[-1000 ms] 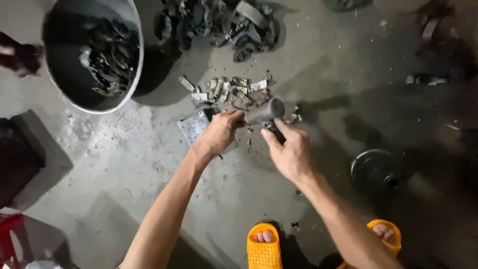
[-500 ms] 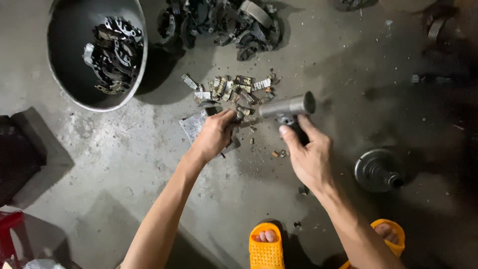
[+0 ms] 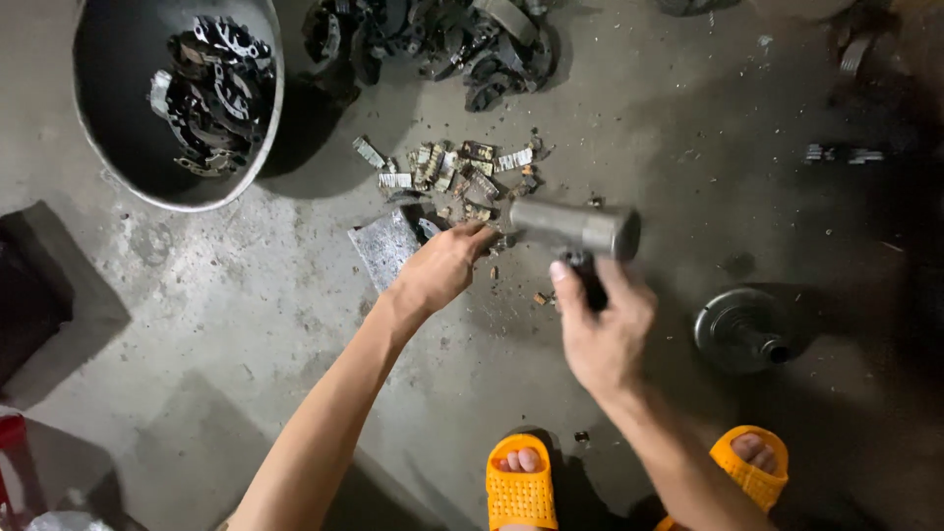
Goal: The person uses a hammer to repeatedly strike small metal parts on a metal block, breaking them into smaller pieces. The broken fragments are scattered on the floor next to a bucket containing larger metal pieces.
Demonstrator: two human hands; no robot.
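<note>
Gripping a hammer [image 3: 575, 228], right hand [image 3: 602, 329] raised; left hand [image 3: 442, 267] pinches a small part on the metal plate [image 3: 383, 248], beside scrap pieces [image 3: 454, 175].

At the floor's far left corner sits my metal basin [image 3: 258, 147] of dark scrap parts [image 3: 202, 93], another scrap heap [image 3: 442, 39] along the far edge, a round pulley [image 3: 733, 329] right, orange sandals [image 3: 519, 487] nearest me.
</note>
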